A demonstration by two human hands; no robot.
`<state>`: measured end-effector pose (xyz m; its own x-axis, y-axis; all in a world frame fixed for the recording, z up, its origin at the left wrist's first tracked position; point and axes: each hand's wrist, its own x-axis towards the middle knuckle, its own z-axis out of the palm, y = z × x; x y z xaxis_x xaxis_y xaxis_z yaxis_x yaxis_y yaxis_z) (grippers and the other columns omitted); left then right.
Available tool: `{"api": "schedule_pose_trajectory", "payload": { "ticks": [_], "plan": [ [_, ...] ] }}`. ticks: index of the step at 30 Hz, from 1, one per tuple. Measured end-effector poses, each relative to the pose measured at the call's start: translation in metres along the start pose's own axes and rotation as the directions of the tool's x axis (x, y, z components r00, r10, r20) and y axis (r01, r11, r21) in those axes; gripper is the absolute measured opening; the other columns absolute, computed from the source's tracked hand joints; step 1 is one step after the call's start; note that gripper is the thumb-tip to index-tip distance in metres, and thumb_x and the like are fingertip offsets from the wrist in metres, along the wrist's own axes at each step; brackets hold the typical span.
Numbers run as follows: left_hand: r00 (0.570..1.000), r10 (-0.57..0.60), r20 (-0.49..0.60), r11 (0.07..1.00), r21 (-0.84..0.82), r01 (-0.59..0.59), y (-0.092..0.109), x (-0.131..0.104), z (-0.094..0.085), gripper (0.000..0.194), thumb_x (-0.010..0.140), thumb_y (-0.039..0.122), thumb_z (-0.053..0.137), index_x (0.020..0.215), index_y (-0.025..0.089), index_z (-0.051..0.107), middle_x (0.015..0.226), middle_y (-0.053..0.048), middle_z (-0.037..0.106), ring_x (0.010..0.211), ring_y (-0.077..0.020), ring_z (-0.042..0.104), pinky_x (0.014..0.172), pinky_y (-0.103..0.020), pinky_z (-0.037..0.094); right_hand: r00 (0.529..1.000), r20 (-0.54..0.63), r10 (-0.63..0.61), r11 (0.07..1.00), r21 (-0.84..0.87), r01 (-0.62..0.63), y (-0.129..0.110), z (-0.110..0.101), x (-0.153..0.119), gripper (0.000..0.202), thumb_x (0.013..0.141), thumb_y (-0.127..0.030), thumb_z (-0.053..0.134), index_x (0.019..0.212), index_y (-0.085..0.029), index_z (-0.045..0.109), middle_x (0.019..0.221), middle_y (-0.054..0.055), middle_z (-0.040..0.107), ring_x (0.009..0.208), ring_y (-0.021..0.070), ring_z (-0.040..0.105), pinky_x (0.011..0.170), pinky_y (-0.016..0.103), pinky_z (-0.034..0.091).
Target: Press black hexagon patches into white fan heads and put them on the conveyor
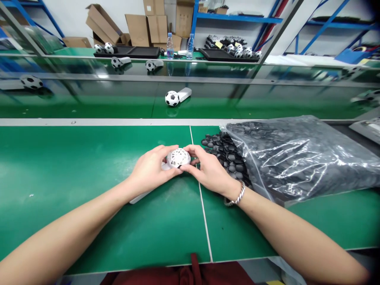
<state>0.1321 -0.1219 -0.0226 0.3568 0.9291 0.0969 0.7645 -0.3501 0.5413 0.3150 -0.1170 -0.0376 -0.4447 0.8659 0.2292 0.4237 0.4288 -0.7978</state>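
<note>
The left hand (156, 164) and right hand (208, 166) have their grip clamped on a white-patterned ball (178, 157) from nine and three o'clock, at the middle of the green table (74, 166). What seems its pale handle (140, 197), mostly hidden, points toward seven. Black pieces (230, 154) spill from a clear bag (297, 162) at three; a football-headed piece (172, 98) lies at twelve.

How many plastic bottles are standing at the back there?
2: one bottle right of the left black tray, another bottle left of the right black tray. More could be hidden behind the boxes.
</note>
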Motion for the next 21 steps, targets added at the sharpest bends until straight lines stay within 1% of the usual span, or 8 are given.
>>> {"api": "schedule_pose_trajectory", "payload": {
  "ticks": [2, 4, 7, 10, 13, 16, 19, 21],
  "plan": [
    [1.0, 0.017, 0.007, 1.0, 0.01, -0.017, 0.002, -0.002, 0.0, 0.054, 0.071, 0.042, 0.061, 0.12, 0.023, 0.048, 0.103, -0.003, 0.059, 0.09, -0.0218, 0.056, 0.075, -0.033, 0.046, 0.999, 0.001, 0.039, 0.999, 0.031, -0.039, 0.001, -0.006, 0.002, 0.033, 0.076, -0.024, 0.06, 0.106, -0.018, 0.047, 0.105, 0.006, 0.059, 0.096, 0.0163, 0.057, 0.074, 0.028, 0.05],
    [0.999, 0.028, 0.032, 0.999, 0.017, -0.029, 0.005, -0.004, 0.0, 0.056, 0.071, 0.039, 0.062, 0.122, 0.024, 0.044, 0.11, -0.003, 0.057, 0.093, -0.0218, 0.056, 0.077, -0.033, 0.045, 0.997, -0.025, 0.068, 0.997, -0.029, -0.069, 0.002, -0.02, 0.004, 0.024, 0.077, -0.026, 0.059, 0.098, -0.017, 0.054, 0.097, 0.005, 0.062, 0.089, 0.0148, 0.059, 0.073, 0.027, 0.048],
    [0.995, -0.023, 0.098, 0.999, 0.048, 0.018, 0.007, -0.006, -0.002, 0.056, 0.068, 0.03, 0.06, 0.121, 0.025, 0.041, 0.108, -0.002, 0.059, 0.089, -0.022, 0.058, 0.073, -0.033, 0.046, 0.991, -0.054, 0.119, 0.951, -0.281, -0.13, 0.003, -0.044, 0.005, 0.01, 0.078, -0.025, 0.057, 0.078, -0.017, 0.062, 0.077, 0.001, 0.064, 0.07, 0.0122, 0.058, 0.066, 0.026, 0.045],
    [0.993, -0.032, 0.115, 0.997, 0.07, 0.024, 0.004, -0.005, -0.003, 0.053, 0.067, 0.021, 0.054, 0.119, 0.027, 0.044, 0.109, 0.0, 0.06, 0.094, -0.0227, 0.058, 0.076, -0.034, 0.046, 0.976, 0.052, 0.21, 0.869, -0.467, -0.162, 0.001, -0.055, 0.003, 0.007, 0.075, -0.021, 0.06, 0.071, -0.018, 0.065, 0.068, 0.0, 0.062, 0.061, 0.0112, 0.055, 0.059, 0.024, 0.042],
    [0.996, 0.051, 0.071, 0.994, 0.093, -0.057, -0.001, -0.003, -0.003, 0.058, 0.066, 0.013, 0.047, 0.122, 0.027, 0.044, 0.123, 0.0, 0.052, 0.109, -0.0227, 0.05, 0.089, -0.036, 0.041, 0.96, 0.204, 0.19, 0.813, -0.581, -0.037, -0.002, -0.049, -0.001, 0.005, 0.074, -0.019, 0.063, 0.076, -0.02, 0.067, 0.077, 0.002, 0.064, 0.072, 0.0143, 0.056, 0.067, 0.025, 0.042],
    [0.994, 0.086, 0.062, 0.99, 0.106, -0.092, -0.004, 0.0, -0.004, 0.059, 0.066, 0.01, 0.044, 0.123, 0.026, 0.046, 0.121, -0.002, 0.052, 0.109, -0.0228, 0.048, 0.09, -0.038, 0.039, 0.939, 0.321, 0.126, 0.735, -0.666, 0.129, -0.006, -0.037, -0.004, 0.01, 0.075, -0.012, 0.059, 0.08, -0.017, 0.067, 0.082, 0.006, 0.064, 0.083, 0.0177, 0.055, 0.075, 0.028, 0.041],
    [0.991, 0.094, 0.093, 0.988, 0.116, -0.104, -0.007, 0.002, -0.006, 0.061, 0.065, 0.008, 0.043, 0.123, 0.027, 0.046, 0.116, -0.002, 0.057, 0.104, -0.0225, 0.051, 0.089, -0.039, 0.038, 0.927, 0.355, 0.123, 0.66, -0.726, 0.191, -0.009, -0.029, -0.006, 0.017, 0.078, -0.003, 0.05, 0.078, -0.012, 0.064, 0.081, 0.009, 0.063, 0.081, 0.0186, 0.055, 0.076, 0.03, 0.042],
    [0.985, 0.116, 0.128, 0.985, 0.113, -0.13, -0.008, 0.003, -0.008, 0.063, 0.064, 0.006, 0.043, 0.123, 0.027, 0.046, 0.114, -0.001, 0.059, 0.101, -0.0218, 0.052, 0.089, -0.039, 0.037, 0.938, 0.329, 0.111, 0.655, -0.734, 0.179, -0.01, -0.028, -0.006, 0.02, 0.079, -0.001, 0.046, 0.079, -0.01, 0.063, 0.081, 0.01, 0.063, 0.08, 0.0185, 0.055, 0.075, 0.03, 0.042]
  ]
}}
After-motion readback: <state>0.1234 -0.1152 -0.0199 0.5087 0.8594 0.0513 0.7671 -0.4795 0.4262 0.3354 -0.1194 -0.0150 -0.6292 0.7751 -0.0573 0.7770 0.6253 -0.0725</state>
